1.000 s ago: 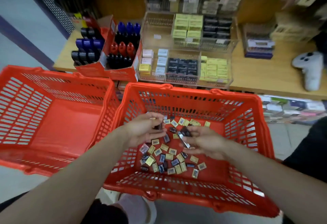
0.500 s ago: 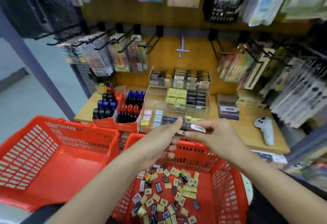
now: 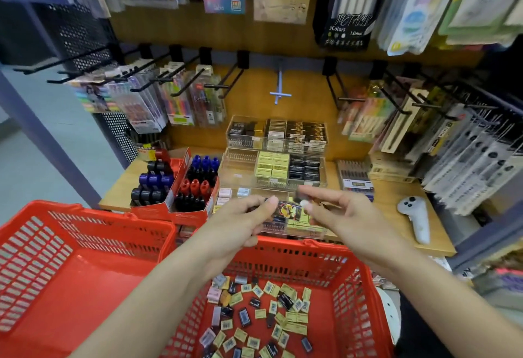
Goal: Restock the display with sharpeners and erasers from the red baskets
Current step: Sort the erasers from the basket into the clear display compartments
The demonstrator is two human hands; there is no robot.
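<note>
My left hand (image 3: 243, 221) and my right hand (image 3: 342, 216) are raised over the front tray of the clear tiered display (image 3: 308, 231). Between them is a small black eraser (image 3: 288, 210) with a colourful print. My left thumb and fingers pinch its left end. The fingertips of my right hand pinch its right end. Below my arms, the right red basket (image 3: 314, 246) holds several loose erasers and sharpeners (image 3: 254, 315), yellow, black and pale. The left red basket (image 3: 70, 272) shows only its bare floor.
Red cartons of black, blue and red round-topped items (image 3: 195, 185) stand left of the display on the wooden shelf (image 3: 396, 196). A white controller (image 3: 416, 216) lies at the shelf's right. Pen packs hang from hooks (image 3: 181, 94) above and to both sides.
Both hands rose out of the right basket to the display's front tray, carrying the eraser. My view lifted from the basket to the shelf.
</note>
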